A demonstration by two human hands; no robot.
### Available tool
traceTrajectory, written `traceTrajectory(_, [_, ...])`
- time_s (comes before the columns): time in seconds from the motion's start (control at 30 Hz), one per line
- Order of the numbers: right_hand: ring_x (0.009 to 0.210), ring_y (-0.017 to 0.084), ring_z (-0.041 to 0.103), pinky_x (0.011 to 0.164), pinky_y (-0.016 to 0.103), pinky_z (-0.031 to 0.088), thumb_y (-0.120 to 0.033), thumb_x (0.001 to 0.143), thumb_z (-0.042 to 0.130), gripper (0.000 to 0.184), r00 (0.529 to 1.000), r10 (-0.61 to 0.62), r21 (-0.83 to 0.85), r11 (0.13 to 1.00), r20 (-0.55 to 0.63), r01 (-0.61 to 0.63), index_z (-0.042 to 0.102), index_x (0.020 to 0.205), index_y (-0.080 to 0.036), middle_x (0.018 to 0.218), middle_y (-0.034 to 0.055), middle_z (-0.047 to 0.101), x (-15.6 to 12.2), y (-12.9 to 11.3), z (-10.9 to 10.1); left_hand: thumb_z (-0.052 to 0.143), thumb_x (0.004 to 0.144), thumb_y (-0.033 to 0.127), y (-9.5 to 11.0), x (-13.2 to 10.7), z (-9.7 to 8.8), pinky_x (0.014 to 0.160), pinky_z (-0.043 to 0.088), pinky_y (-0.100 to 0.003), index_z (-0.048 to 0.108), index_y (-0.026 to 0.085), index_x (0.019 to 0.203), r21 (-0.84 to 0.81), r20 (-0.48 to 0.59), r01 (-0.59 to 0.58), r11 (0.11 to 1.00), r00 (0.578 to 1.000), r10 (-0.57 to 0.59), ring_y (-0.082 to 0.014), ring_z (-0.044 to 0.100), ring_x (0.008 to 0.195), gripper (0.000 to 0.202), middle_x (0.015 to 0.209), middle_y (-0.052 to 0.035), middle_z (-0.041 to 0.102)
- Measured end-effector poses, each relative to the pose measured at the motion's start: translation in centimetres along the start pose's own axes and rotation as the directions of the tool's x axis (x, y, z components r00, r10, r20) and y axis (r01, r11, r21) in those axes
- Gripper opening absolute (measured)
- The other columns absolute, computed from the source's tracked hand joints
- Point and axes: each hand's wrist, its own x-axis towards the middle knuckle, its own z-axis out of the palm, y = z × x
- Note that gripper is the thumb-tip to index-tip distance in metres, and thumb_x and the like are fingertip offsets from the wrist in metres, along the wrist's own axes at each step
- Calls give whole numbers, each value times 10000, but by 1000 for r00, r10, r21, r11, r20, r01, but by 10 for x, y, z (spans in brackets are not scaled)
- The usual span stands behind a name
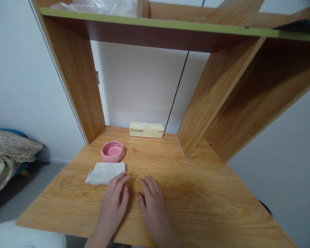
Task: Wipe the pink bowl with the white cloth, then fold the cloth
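My left hand (115, 196) rests on the wooden desk (209, 199), palm down, with its fingers extended and apart from the thumb. Its fingertips reach the right edge of a folded white cloth (104, 173); whether they touch it I cannot tell. Beside it, my right hand (152, 199) lies on the bare wood, fingers stretched forward and thumb apart, holding nothing. Just behind the cloth sits a pink, many-sided ashtray (113, 155). Farther back, a long cream box (146, 130) with printed lettering stands near the wall.
A shelf (155, 26) with a yellow-green edge spans above the desk, with clear plastic wrapping (103, 7) on it. Upright wooden panels (77, 79) border the desk at left and right. A white rounded seat (28, 237) is at lower left, and a patterned blanket (10, 151) beyond.
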Motion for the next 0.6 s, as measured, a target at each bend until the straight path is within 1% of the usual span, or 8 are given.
traceTrajectory(0.07, [1157,218,496,948,381,408,-127,832,432,377,998,-35,11,999,50,34,585,1165,-214,1225,61,587,13,-21,-3,378,887,284,-14,8,-12,940,467,-439,563,200,1126,34,-69,32,999,997,-29,-228,549,1088,314,1149,-101,593])
traceTrajectory(0.17, [1069,242,532,849,383,436,-167,815,530,366,983,-100,-45,993,157,108,566,1177,-210,1193,72,601,38,-50,1,375,876,325,-35,21,-24,932,459,-461,561,199,1112,78,-115,75,994,991,-66,-247,547,1073,326,1122,-104,590])
traceTrajectory(0.27, [967,215,559,763,352,429,-152,865,478,255,956,-145,-116,977,256,179,602,1085,-194,1081,76,644,62,-69,10,392,857,348,-51,34,-28,948,439,-467,547,199,1131,100,-123,109,989,988,-97,-256,533,1093,349,1150,-103,575])
traceTrajectory(0.33, [941,197,558,753,334,406,-129,895,422,233,939,-167,-143,965,301,218,629,982,-191,997,73,662,73,-71,14,399,842,358,-60,42,-30,952,432,-471,551,187,1122,103,-126,137,985,984,-124,-263,533,1095,361,1158,-109,572])
traceTrajectory(0.4, [941,196,548,762,335,380,-128,905,405,238,927,-167,-168,958,335,233,632,942,-190,977,78,663,81,-63,10,404,824,374,-69,50,-33,959,424,-470,561,175,1098,101,-135,177,979,977,-162,-267,536,1095,374,1163,-119,575])
traceTrajectory(0.47, [939,205,539,762,341,355,-129,904,406,237,923,-117,-212,956,366,205,628,962,-189,998,86,658,84,-45,-2,401,806,410,-78,58,-39,982,403,-468,562,161,1096,100,-123,236,967,967,-223,-277,523,1125,415,1182,-133,571])
traceTrajectory(0.53, [948,216,531,764,344,333,-110,899,397,258,929,-19,-288,948,369,134,622,996,-191,1028,94,651,84,-16,-19,372,793,463,-86,65,-47,990,393,-469,545,127,1128,96,-72,329,939,944,-323,-294,514,1146,505,1215,-159,554])
traceTrajectory(0.6, [958,228,524,765,346,315,-73,887,378,299,940,91,-375,926,328,42,618,1022,-188,1035,104,646,80,17,-38,339,783,513,-94,73,-53,984,397,-465,512,82,1176,96,7,445,891,894,-447,-308,524,1139,608,1250,-191,527])
